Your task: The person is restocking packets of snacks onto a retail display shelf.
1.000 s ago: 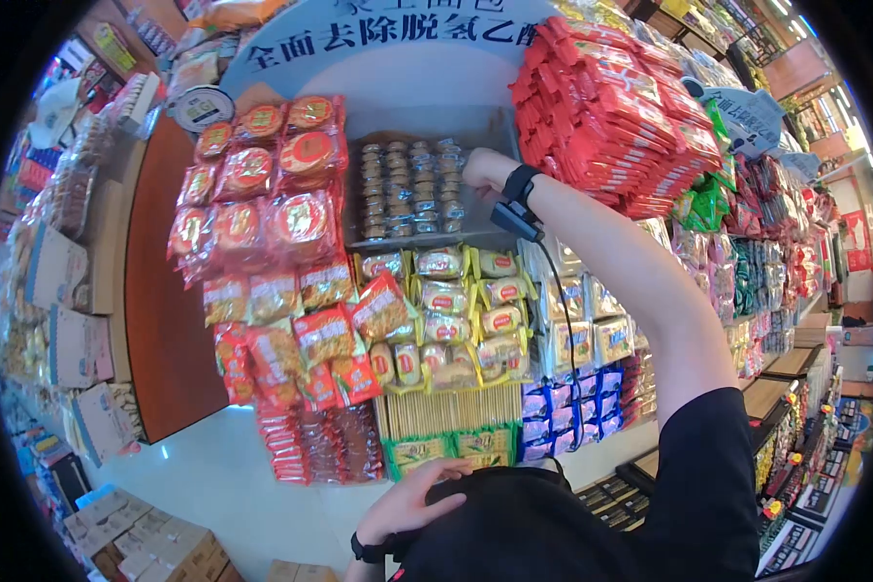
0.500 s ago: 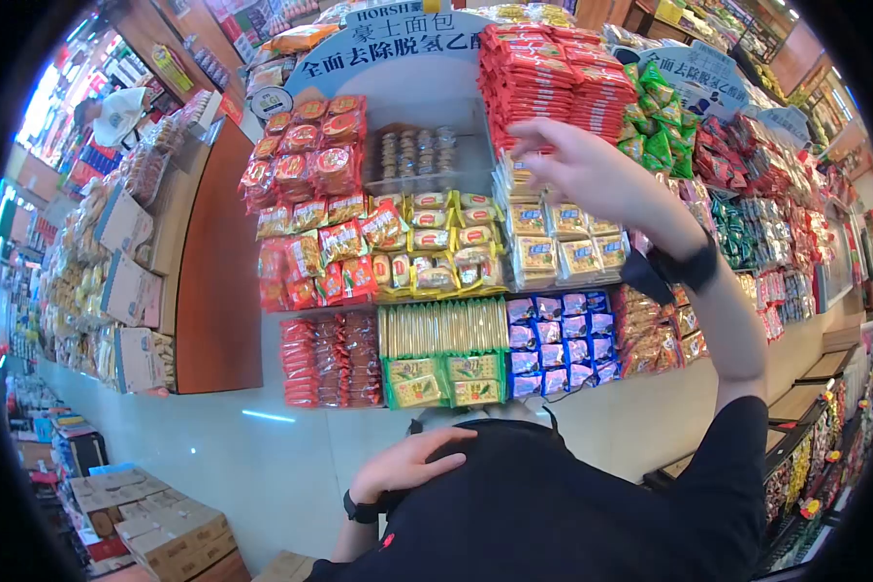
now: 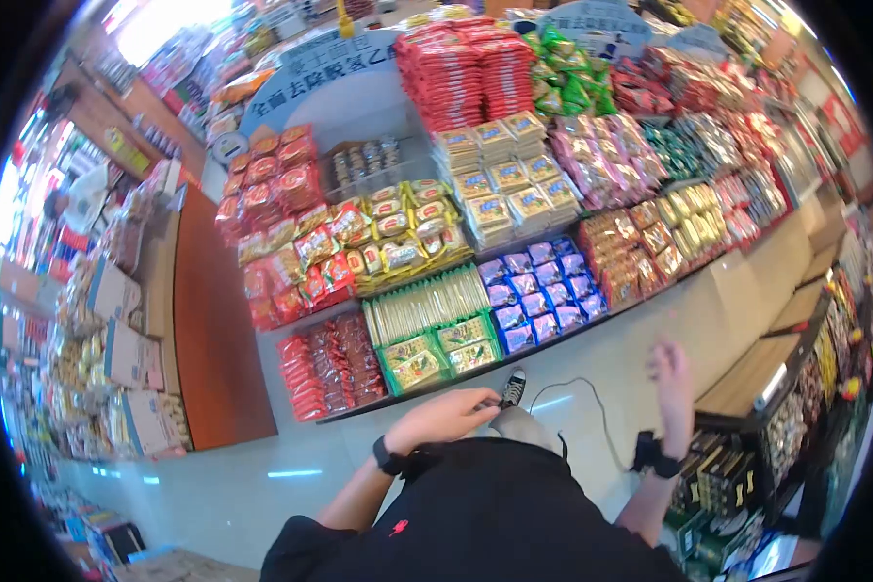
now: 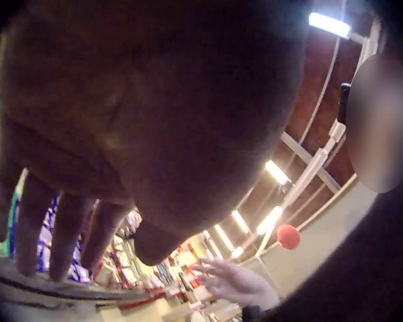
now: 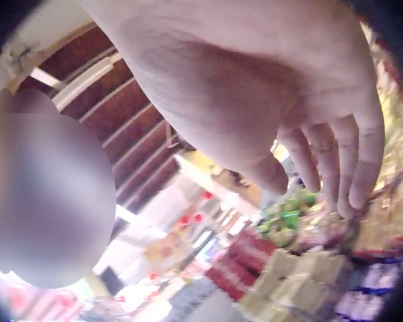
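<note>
In the head view the left hand (image 3: 446, 417) is held in front of the black shirt, near the display's front edge, fingers extended and nothing in it. Its palm and spread fingers fill much of the left wrist view. The right hand (image 3: 671, 373), slightly blurred, is raised over the floor at the right, away from the goods. The right wrist view shows that hand (image 5: 269, 100) empty with loosely bent fingers. Closest to the left hand are green-edged cracker packs (image 3: 468, 335) and blue-and-purple packs (image 3: 541, 296) at the display's front.
Behind lie pale boxed packs (image 3: 509, 175), a red packet stack (image 3: 466, 68) and yellow packs (image 3: 393, 228). A brown panel (image 3: 213, 330) stands left, a low shelf (image 3: 757, 373) right. A cable (image 3: 601, 412) trails over the floor (image 3: 310, 514), near a shoe (image 3: 514, 386).
The right hand has moved back from the dark tray and over the display, down to the right side of the body. The left hand stays by the shirt. The head view has turned rightward.
</note>
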Demonstrator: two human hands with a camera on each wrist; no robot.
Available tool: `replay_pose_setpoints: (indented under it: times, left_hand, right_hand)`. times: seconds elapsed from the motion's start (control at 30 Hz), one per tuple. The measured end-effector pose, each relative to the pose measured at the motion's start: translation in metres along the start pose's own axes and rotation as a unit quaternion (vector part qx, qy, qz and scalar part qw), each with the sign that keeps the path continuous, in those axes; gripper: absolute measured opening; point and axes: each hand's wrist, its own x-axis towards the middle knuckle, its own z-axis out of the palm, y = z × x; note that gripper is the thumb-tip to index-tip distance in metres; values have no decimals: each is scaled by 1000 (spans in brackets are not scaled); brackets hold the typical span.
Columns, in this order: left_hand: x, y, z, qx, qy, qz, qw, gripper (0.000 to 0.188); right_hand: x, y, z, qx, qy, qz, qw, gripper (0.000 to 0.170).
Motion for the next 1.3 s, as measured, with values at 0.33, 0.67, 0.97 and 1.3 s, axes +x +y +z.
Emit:
replay_pose_setpoints:
  times: [0.33, 0.67, 0.97, 1.3]
  left_hand:
    - [35, 44, 123, 136, -241, 175, 945, 49]
    - [18, 64, 265, 251, -373, 23, 893, 50]
    - [19, 119, 508, 297, -520, 98, 795, 48]
    - [75, 171, 683, 298, -570, 203, 739, 34]
  right_hand:
    - [-324, 491, 95, -52, 2, 418, 907, 24]
    - [-617, 625, 195, 126, -41, 462, 877, 28]
    - [-644, 685, 99, -198, 38, 267, 942, 21]
    - [-687, 680, 116, 508, 393, 340, 687, 24]
